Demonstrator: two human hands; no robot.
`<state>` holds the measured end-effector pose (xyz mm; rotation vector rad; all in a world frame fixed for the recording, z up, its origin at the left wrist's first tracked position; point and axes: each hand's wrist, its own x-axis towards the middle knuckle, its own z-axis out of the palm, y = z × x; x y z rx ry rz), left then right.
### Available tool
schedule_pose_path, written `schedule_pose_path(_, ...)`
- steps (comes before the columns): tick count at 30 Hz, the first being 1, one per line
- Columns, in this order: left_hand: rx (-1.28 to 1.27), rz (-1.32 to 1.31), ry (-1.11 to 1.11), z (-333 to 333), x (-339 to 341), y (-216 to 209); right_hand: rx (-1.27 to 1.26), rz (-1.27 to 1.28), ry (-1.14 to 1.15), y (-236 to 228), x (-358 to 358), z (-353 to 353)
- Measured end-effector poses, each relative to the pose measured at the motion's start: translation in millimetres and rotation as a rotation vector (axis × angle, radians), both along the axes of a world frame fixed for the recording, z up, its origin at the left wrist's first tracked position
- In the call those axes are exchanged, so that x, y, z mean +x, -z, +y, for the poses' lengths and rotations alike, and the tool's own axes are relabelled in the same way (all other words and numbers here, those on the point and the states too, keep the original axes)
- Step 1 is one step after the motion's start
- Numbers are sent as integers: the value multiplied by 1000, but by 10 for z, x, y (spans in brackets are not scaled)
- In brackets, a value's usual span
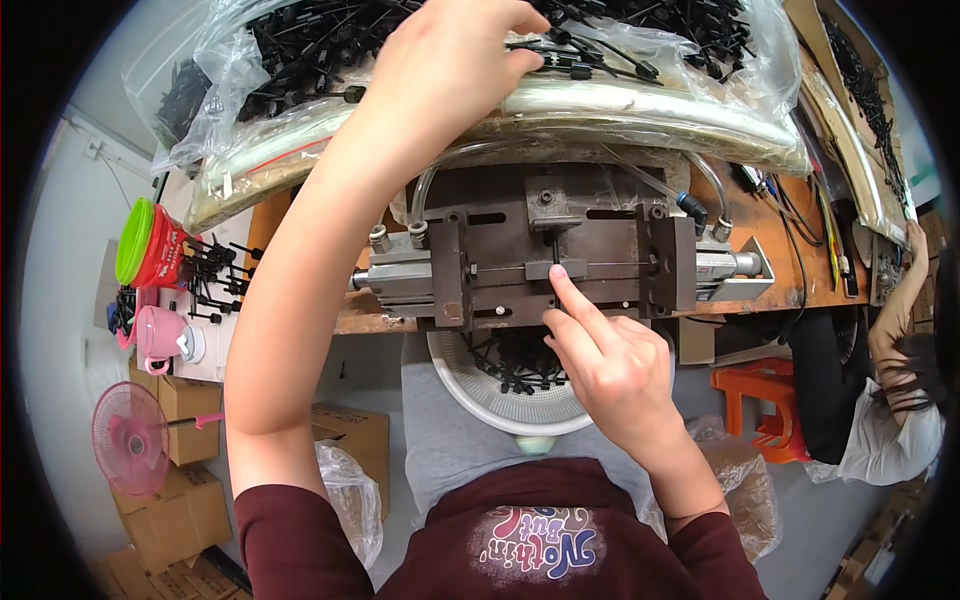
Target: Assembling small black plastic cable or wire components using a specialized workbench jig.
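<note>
My left hand [455, 55] reaches over a heap of black plastic parts with thin stems and small heads [330, 45]. Its thumb and index finger are apart, with black parts just beyond the tips. My right hand [615, 365] is at a dark metal fixture [490, 245] in front of me. The outstretched index finger touches a small metal block [540, 270] at the fixture's middle, while the other fingers are bent. A thin black part [556, 246] stands between that block and the upper bracket [553, 208], right by the fingertip.
Air cylinders [400, 280] with clear hoses flank the fixture. Below it, a white basket [460, 395] on my lap holds black parts. A red-and-green tub [150, 245], pink cup [160, 335] and pink fan [130, 438] are at left. A co-worker [890, 430] sits right, near an orange stool [765, 395].
</note>
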<state>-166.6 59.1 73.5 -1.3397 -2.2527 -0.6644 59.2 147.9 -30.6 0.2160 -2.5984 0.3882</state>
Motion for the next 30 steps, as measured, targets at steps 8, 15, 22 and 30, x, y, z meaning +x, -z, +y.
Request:
schedule_pose_path(8,-202,62,-46,312,-226,53,33,-2,-42,-51,-24,23)
schedule_pose_path(15,-198,16,9,236,-209,-163,8,-9,-33,-42,-18,36)
schedule_pose_path(22,-6,13,-18,-50,-51,-382,-120,-52,-64,-203,-1,76)
schedule_pose_path(30,142,259,-43,-697,505,-222,-201,273,-43,-869,-650,542)
